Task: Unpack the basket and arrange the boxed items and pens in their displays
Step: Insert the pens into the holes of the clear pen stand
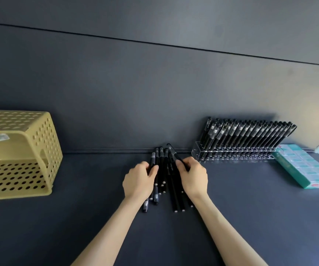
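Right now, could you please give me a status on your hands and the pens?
Left hand grips loose black pens. Right hand pinches one pen, far end raised. Nothing between it and clear pen rack.

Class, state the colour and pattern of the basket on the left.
The basket is pale yellow, perforated with rows of round holes; the head view shows it.

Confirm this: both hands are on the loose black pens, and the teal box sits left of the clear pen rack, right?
Wrong side: in the head view the teal box sits right of the clear pen rack. The rest holds.
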Demonstrator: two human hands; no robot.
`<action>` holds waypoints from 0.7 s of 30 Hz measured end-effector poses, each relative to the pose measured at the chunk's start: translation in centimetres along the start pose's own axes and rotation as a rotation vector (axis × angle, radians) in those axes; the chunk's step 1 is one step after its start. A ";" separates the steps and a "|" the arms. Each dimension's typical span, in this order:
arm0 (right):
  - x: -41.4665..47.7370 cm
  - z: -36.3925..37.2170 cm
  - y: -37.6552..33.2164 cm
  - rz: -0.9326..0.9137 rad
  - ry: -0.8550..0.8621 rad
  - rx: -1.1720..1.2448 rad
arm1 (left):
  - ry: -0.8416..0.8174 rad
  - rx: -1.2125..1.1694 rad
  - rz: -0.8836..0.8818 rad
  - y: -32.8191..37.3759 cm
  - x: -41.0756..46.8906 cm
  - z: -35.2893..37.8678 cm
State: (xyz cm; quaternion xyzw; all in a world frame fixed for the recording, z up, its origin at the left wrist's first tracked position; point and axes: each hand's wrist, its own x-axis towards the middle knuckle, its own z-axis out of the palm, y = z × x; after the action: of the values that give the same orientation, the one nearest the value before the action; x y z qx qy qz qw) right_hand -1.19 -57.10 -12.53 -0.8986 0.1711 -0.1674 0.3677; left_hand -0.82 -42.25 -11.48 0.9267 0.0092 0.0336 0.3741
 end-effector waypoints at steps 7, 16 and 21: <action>-0.5 -1.3 -0.3 -0.074 -0.002 0.337 | 0.074 -0.555 -0.046 0.7 -0.5 -0.6; -1.5 -7.8 1.7 -0.261 -0.432 0.653 | -0.111 -1.091 -0.045 7.0 -2.0 0.6; -0.2 -12.0 5.3 -0.287 -0.441 0.527 | -0.117 -1.032 0.019 10.7 -3.9 4.2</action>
State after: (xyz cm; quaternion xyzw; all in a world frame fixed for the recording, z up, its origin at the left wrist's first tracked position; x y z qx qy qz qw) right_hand -7.45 -67.86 -8.26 -0.8023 -0.0889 -0.0582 0.5874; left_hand -4.48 -53.05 -7.28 0.6222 -0.0379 -0.0147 0.7818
